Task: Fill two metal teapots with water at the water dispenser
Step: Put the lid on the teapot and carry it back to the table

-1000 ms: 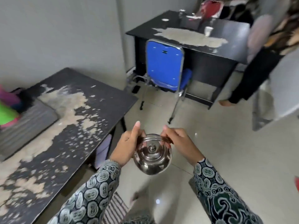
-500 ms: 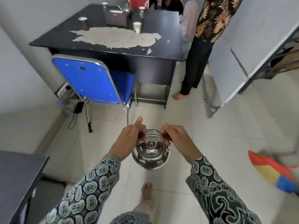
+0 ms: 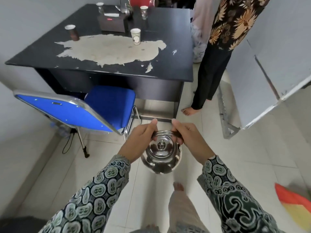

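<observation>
Evidently carried level, the teapot (image 3: 161,153) hangs over the floor before the counter's (image 3: 168,71) near edge, left hand (image 3: 140,142) and right hand (image 3: 189,140) each gripping its handle.

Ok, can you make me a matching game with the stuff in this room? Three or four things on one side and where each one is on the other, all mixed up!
Things:
1. teapot
2. blue chair
3. white paper cup
4. standing person

Places:
A. on the peeling black desk
B. held by its handle in the left hand and right hand
C. at the right end of the desk, barefoot on the floor
D. pushed up against the front of the desk

Pairs: 1-B, 2-D, 3-A, 4-C
</observation>
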A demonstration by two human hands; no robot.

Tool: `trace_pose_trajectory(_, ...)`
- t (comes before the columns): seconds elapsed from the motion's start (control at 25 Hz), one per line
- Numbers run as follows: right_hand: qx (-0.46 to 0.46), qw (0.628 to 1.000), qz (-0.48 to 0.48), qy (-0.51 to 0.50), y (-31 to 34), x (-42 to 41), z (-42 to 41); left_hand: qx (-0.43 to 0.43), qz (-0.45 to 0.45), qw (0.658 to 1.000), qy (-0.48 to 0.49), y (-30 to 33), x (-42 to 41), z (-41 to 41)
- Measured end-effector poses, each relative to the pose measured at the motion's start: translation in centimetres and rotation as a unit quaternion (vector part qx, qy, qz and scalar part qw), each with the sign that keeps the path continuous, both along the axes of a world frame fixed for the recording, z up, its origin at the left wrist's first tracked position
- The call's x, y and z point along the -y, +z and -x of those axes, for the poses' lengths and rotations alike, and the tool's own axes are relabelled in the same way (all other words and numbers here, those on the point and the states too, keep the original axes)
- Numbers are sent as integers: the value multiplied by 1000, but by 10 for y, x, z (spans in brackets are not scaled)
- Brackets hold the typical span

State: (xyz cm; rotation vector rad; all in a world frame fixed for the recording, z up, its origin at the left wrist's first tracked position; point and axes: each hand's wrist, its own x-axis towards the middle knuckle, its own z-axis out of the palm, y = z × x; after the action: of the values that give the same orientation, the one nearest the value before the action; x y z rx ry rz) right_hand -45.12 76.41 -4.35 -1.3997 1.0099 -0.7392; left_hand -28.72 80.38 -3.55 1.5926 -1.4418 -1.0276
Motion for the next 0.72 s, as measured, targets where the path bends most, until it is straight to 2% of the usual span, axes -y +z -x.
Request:
trace_pose_trajectory(0.2, -16, 993, -9, 116, 16, 122, -13, -7, 13, 995, 97, 5, 100, -5)
trace_pose_trajectory(0.4, 48, 968, -27, 246, 38, 233, -49, -28, 41, 981, 188, 22, 188, -35)
trace_pose_trajectory(0.56, 91, 950, -67, 293, 47, 311, -102, -10, 73, 973, 218, 32, 254, -87)
trace_pose_trajectory(0.72, 90, 943, -50, 316, 57, 382, -162, 16, 120, 964, 236, 37, 308, -136)
